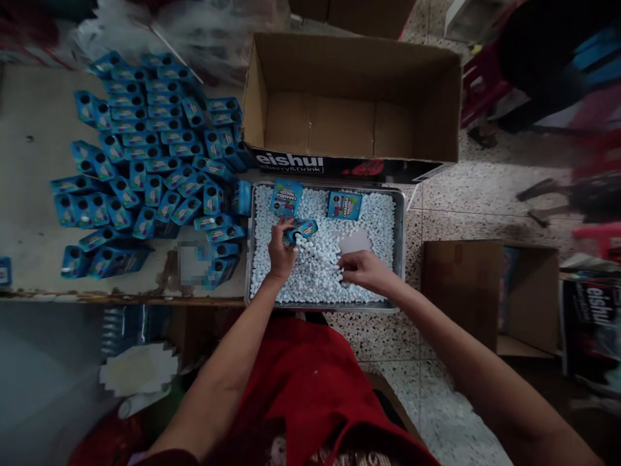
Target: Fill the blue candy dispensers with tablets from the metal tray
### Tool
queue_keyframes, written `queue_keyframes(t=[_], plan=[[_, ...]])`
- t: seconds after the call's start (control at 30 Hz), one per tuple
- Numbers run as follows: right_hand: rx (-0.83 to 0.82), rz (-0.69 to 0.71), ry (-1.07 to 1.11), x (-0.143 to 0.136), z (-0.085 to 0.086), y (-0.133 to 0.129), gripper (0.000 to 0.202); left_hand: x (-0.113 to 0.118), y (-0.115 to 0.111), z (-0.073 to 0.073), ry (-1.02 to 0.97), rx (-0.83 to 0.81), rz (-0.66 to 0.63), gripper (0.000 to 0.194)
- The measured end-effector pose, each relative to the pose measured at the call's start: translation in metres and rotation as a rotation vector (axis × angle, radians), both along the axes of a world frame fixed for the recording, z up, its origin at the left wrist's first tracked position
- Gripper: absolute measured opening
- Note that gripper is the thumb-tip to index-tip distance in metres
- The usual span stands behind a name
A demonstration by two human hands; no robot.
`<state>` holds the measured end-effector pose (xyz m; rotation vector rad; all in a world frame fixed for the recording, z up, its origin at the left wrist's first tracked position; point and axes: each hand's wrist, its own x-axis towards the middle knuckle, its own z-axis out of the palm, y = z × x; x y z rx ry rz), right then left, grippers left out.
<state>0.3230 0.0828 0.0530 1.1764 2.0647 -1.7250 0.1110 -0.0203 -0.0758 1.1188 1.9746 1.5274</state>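
My left hand is closed around a small blue candy box, tilted low over a metal tray. The box's dark round opening faces the white candies that fill the tray. My right hand has its fingers curled together down at the candies; what they pinch is hidden. Just beyond those fingers lies a pale flat patch, which may be bare tray or a flat piece. Two more blue boxes, one at the back left and another at the back right, lie on the candies.
Many blue boxes with round holes stand packed on the table to the left. A large open cardboard box stands behind the tray. Another carton is on the speckled floor at right. Clear plastic bags lie at the back.
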Motion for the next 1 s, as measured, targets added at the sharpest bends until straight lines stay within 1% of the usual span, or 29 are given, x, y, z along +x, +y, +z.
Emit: queue_keyframes(t=[0.1,0.17,0.23,0.27,0.33,0.37,0.43,0.47,0.5,0.53,0.57,0.6,0.63,0.67,0.7,0.73,0.77,0.8,0.83,0.87,0.9,0.93,0.97,1.0], plan=[[-0.035,0.030,-0.071,-0.016,0.017,0.013,0.010,-0.002,-0.006,-0.006,0.014,-0.016,-0.035,0.048],[-0.046,0.071,-0.130,-0.029,0.026,0.021,0.007,-0.006,-0.010,-0.005,0.034,-0.038,-0.058,0.054],[-0.024,0.108,-0.198,-0.046,0.031,0.028,0.008,-0.012,-0.011,0.002,0.102,-0.069,-0.124,0.067],[-0.006,0.129,-0.226,-0.057,0.033,0.032,0.010,-0.016,-0.009,0.007,0.159,-0.095,-0.189,0.077],[0.038,0.184,-0.249,-0.079,0.036,0.036,0.013,-0.027,-0.002,0.022,0.305,-0.151,-0.394,0.091],[0.065,0.218,-0.246,-0.089,0.038,0.038,0.014,-0.033,0.005,0.030,0.378,-0.174,-0.522,0.093],[0.135,0.290,-0.242,-0.102,0.043,0.041,0.015,-0.048,0.023,0.044,0.490,-0.212,-0.781,0.090],[0.177,0.322,-0.245,-0.102,0.047,0.042,0.015,-0.055,0.034,0.049,0.520,-0.228,-0.908,0.087],[0.221,0.349,-0.252,-0.097,0.051,0.044,0.014,-0.062,0.045,0.051,0.538,-0.244,-1.020,0.085],[0.264,0.370,-0.257,-0.085,0.054,0.045,0.013,-0.068,0.055,0.052,0.543,-0.255,-1.108,0.083],[0.300,0.380,-0.260,-0.069,0.055,0.046,0.012,-0.072,0.063,0.051,0.537,-0.253,-1.170,0.080],[0.328,0.374,-0.269,-0.048,0.055,0.045,0.012,-0.074,0.068,0.050,0.522,-0.237,-1.197,0.076],[0.355,0.349,-0.291,-0.025,0.051,0.042,0.013,-0.074,0.069,0.048,0.501,-0.210,-1.181,0.071],[0.384,0.306,-0.333,-0.001,0.044,0.036,0.014,-0.072,0.067,0.045,0.477,-0.182,-1.115,0.064],[0.416,0.248,-0.397,0.022,0.033,0.028,0.014,-0.067,0.061,0.043,0.452,-0.158,-0.999,0.058],[0.454,0.181,-0.477,0.042,0.019,0.019,0.016,-0.061,0.053,0.042,0.428,-0.146,-0.844,0.054],[0.487,0.131,-0.551,0.057,0.003,0.007,0.019,-0.053,0.042,0.040,0.408,-0.149,-0.663,0.054],[0.516,0.096,-0.617,0.068,-0.015,-0.005,0.021,-0.045,0.031,0.039,0.393,-0.166,-0.483,0.060],[0.540,0.079,-0.670,0.074,-0.032,-0.018,0.023,-0.037,0.019,0.038,0.381,-0.194,-0.336,0.071],[0.559,0.079,-0.706,0.076,-0.048,-0.030,0.025,-0.031,0.008,0.037,0.370,-0.231,-0.241,0.085],[0.577,0.087,-0.727,0.075,-0.061,-0.040,0.025,-0.029,-0.002,0.036,0.361,-0.272,-0.204,0.098],[0.595,0.098,-0.737,0.072,-0.071,-0.048,0.025,-0.029,-0.010,0.034,0.353,-0.312,-0.219,0.108],[0.609,0.106,-0.744,0.068,-0.079,-0.054,0.025,-0.033,-0.016,0.032,0.341,-0.348,-0.268,0.110],[0.613,0.117,-0.743,0.065,-0.084,-0.058,0.025,-0.039,-0.022,0.029,0.324,-0.378,-0.339,0.105]])
